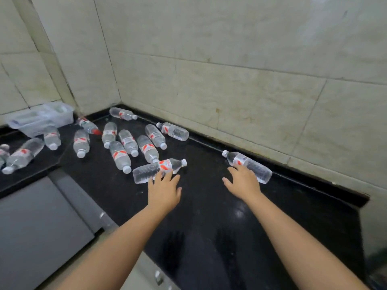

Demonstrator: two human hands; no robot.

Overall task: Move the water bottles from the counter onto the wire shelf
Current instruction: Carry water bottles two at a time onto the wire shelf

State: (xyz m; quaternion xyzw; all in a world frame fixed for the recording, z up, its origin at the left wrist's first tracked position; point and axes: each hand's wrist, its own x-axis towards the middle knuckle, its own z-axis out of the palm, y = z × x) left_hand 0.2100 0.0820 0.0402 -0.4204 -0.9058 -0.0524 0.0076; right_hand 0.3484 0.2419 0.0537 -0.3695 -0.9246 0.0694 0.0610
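Several clear water bottles with red-and-white labels lie on their sides on the black counter [209, 206]. My left hand [164, 188] is spread open, its fingertips touching the nearest bottle [146, 171], which lies crosswise with its cap to the right. My right hand [244, 182] is open too, fingers resting on a lone bottle [254, 166] that lies along the wall edge. A cluster of bottles [127, 143] sits further back toward the corner. No wire shelf is in view.
A clear plastic container [41, 119] stands at the back left by the tiled wall. More bottles [23, 153] lie on the left counter section. A grey cabinet front [41, 222] is below the counter edge. Tiled walls close off the back and right.
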